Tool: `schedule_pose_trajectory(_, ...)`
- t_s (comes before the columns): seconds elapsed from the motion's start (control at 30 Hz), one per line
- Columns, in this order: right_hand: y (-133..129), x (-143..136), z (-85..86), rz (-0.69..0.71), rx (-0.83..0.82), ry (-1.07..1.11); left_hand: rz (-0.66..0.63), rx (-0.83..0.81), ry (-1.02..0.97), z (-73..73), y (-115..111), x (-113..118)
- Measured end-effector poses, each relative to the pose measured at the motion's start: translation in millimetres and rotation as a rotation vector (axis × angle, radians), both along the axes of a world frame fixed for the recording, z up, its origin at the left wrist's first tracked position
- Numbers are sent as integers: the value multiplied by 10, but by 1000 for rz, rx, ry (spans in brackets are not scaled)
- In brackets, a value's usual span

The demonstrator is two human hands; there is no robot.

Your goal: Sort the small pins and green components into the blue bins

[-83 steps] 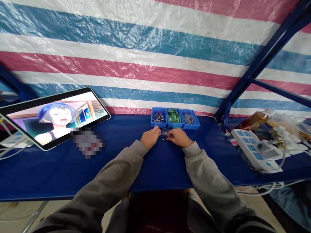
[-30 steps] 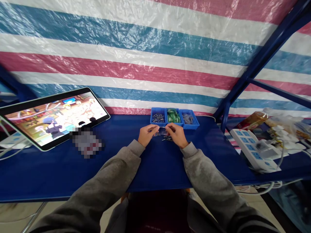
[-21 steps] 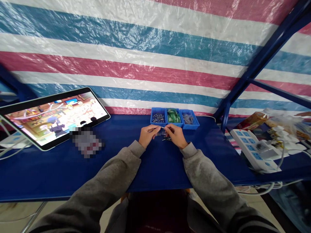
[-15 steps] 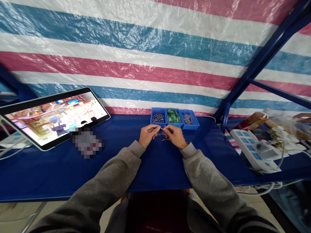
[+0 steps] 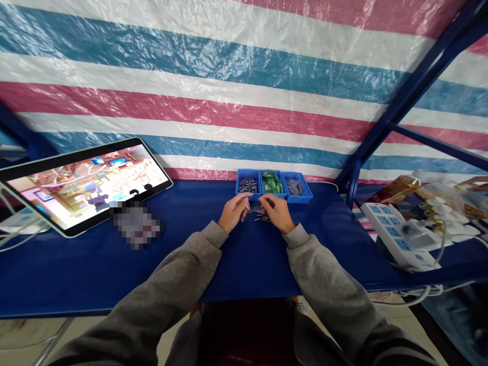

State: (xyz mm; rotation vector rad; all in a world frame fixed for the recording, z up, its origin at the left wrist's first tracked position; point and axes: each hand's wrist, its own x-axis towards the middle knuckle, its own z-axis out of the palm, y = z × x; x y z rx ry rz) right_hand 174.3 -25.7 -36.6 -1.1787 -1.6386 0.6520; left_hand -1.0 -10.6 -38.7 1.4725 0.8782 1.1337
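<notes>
"So, where are those little metal pins [image 5: 263, 218]?"

"On the blue table [image 5: 251, 264], in a small loose bunch. They sit between the two hands, but the right hand [image 5: 279, 214] is nearer. They're just beside its fingers, on the side close to the left hand [image 5: 230, 214]."

"Which way do they point?"

"Mostly sideways, I think, from one hand toward the other. They look quite flat, but they're so small that I can't be sure about each one."

"Is the left hand open?"

"No, its thumb and finger look pinched on a thin, shiny piece [image 5: 247, 206]. It looks as if that one hangs down, so it doesn't lie the same way as the bunch."

"And the right hand?"

"Its fingers are bent, with the thumb close by. From where I stand, I can't tell if they meet or hold anything."

"What's that see-through thing in the middle?"

"It looks like a clear plastic bag [image 5: 256, 209]. It lies between the hands, a bit farther out than the bunch."

"And past the hands?"

"Three blue bins in a row. More pins are in the left bin [image 5: 238, 192], green packets [image 5: 271, 182] in the middle one, and clear packets [image 5: 294, 186] in the right one"
</notes>
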Motion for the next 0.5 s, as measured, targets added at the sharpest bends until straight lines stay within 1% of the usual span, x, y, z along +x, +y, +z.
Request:
schedule_pose_trajectory(0.1,8,11,-13,-14,10,9,17,60,119,-27,7,-23)
schedule_pose_trajectory(0.2,3,12,3,-18,12,4,46,147,208,-24,-4,-41)
schedule_pose_trajectory(0.27,-9,8,24,-24,12,4,63,183,214,-12,-13,-41)
schedule_pose_trajectory(0.33,-23,2,47,-15,8,10,80,180,196,1,-17,-35)
schedule_pose_trajectory(0.5,-41,-20,54,103,-11,-12,111,148,133,37,-21,-27)
